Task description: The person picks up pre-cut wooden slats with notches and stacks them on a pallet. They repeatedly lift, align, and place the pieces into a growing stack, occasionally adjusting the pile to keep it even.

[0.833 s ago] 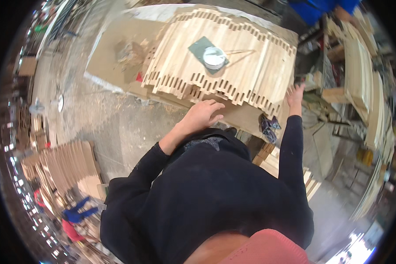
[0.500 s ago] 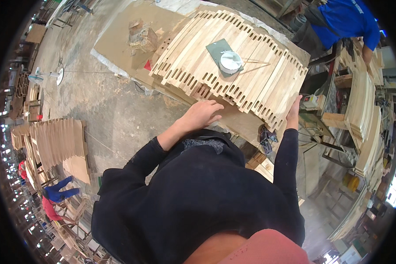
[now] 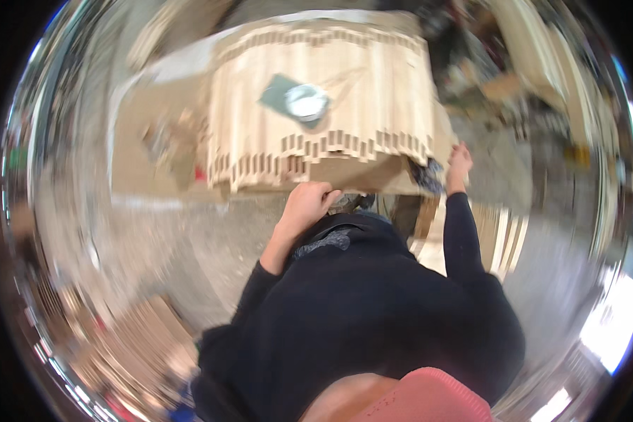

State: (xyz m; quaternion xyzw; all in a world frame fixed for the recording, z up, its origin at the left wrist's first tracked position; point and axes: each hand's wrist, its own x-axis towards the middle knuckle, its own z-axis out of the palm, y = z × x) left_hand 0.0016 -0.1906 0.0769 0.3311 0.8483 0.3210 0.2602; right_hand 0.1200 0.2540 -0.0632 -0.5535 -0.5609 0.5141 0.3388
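Head view: long, end-slotted wooden slats (image 3: 387, 91) near bare hands (image 3: 306, 205).

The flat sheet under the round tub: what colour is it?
The flat sheet is muted green; it shows best in the head view, though blurred.

Slats (image 3: 376, 91) smooth wood; floor (image 3: 197, 257) matt concrete.

- The left hand (image 3: 306, 205) hangs before the waist, back up, fingers curled inward and thumb toward the body.
- The left arm (image 3: 254, 290), dark-sleeved, bends at the elbow, wrist and lower forearm bare.
- The right arm (image 3: 461, 228) reaches forward, well out to the person's right.
- The right hand (image 3: 460, 160), blurred, appears loosely curled, wrist bare beyond the cuff.
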